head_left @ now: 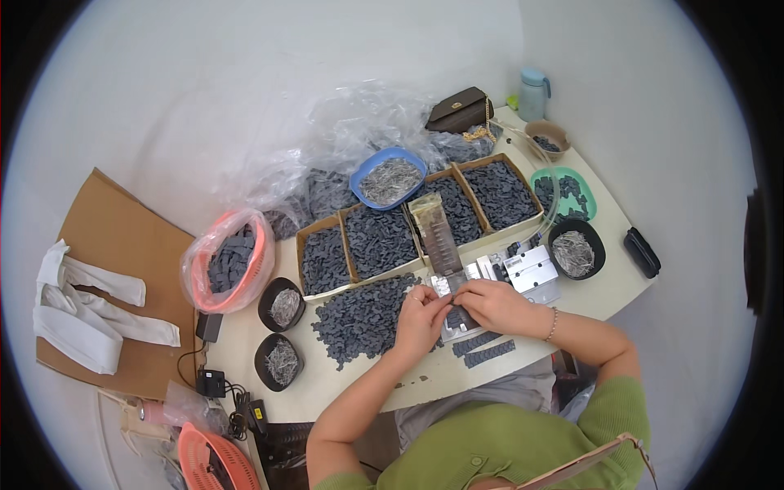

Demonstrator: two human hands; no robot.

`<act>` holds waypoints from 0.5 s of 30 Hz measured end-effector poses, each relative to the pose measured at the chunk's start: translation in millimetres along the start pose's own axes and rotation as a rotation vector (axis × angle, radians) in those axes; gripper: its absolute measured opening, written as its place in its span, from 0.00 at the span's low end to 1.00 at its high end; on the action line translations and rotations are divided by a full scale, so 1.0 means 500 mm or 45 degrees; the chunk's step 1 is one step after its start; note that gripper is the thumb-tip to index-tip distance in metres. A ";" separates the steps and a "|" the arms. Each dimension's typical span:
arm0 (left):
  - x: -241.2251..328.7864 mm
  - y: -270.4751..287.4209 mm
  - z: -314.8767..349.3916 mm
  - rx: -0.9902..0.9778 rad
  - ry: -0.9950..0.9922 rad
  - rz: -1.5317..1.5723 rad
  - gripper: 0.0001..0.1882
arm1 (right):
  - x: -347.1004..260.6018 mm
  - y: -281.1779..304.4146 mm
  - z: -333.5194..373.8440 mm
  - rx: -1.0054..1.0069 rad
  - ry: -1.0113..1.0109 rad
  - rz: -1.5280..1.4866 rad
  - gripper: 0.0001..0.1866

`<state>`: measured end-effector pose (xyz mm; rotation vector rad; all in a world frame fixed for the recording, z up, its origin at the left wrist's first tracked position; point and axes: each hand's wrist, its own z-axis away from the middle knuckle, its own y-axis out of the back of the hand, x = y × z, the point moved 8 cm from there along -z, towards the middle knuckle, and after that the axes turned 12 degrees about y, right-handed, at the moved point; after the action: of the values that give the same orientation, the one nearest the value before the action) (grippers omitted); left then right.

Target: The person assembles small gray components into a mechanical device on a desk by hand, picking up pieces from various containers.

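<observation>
My left hand (pixel 420 318) and my right hand (pixel 494 307) meet fingertip to fingertip at the front of a metal fixture (pixel 529 273). The fingers of both are pinched together, and what lies between them is too small and covered to make out. Behind the fingertips, a clear-sided upright holder (pixel 438 237) leans over the fixture. Just below my right hand, joined strips of dark grey plastic pieces (pixel 488 353) lie on the table. A loose heap of small dark grey plastic pieces (pixel 359 320) spreads beside my left hand.
Cardboard trays (pixel 418 263) of grey pieces line the back, with a blue basin (pixel 388 205) of metal pins resting on them. Black bowls (pixel 599 263) of pins stand at both sides. A green tray (pixel 590 186), a flask (pixel 532 98) and a bagged pink basket (pixel 211 307) surround them.
</observation>
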<state>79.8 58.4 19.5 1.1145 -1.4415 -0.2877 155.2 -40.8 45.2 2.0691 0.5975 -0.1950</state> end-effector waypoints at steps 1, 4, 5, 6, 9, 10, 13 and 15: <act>0.012 0.002 0.009 -0.010 -0.051 -0.101 0.17 | 0.002 -0.001 0.001 -0.022 -0.005 -0.017 0.10; 0.036 0.011 0.041 -0.044 -0.083 -0.355 0.18 | -0.007 0.000 -0.002 0.029 0.039 0.069 0.12; 0.040 0.014 0.043 -0.049 -0.091 -0.372 0.19 | -0.008 -0.004 -0.004 0.011 0.046 0.099 0.12; 0.043 0.016 0.045 -0.055 -0.098 -0.389 0.20 | -0.009 -0.008 -0.005 -0.007 0.052 0.129 0.13; 0.034 0.016 0.041 -0.081 -0.080 -0.453 0.21 | -0.006 -0.012 -0.010 -0.020 0.025 0.133 0.14; 0.030 0.016 0.034 -0.088 -0.072 -0.478 0.22 | -0.002 -0.009 -0.014 -0.016 0.010 0.126 0.14; 0.029 0.017 0.030 -0.072 -0.109 -0.468 0.22 | 0.008 -0.012 -0.014 -0.064 0.013 0.063 0.15; 0.043 0.015 0.036 0.002 -0.142 -0.490 0.20 | 0.002 -0.018 -0.013 -0.088 0.065 0.150 0.14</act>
<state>65.1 38.6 34.3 1.3933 -1.3155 -0.6277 150.8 -31.2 41.6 2.0400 0.5047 -0.0523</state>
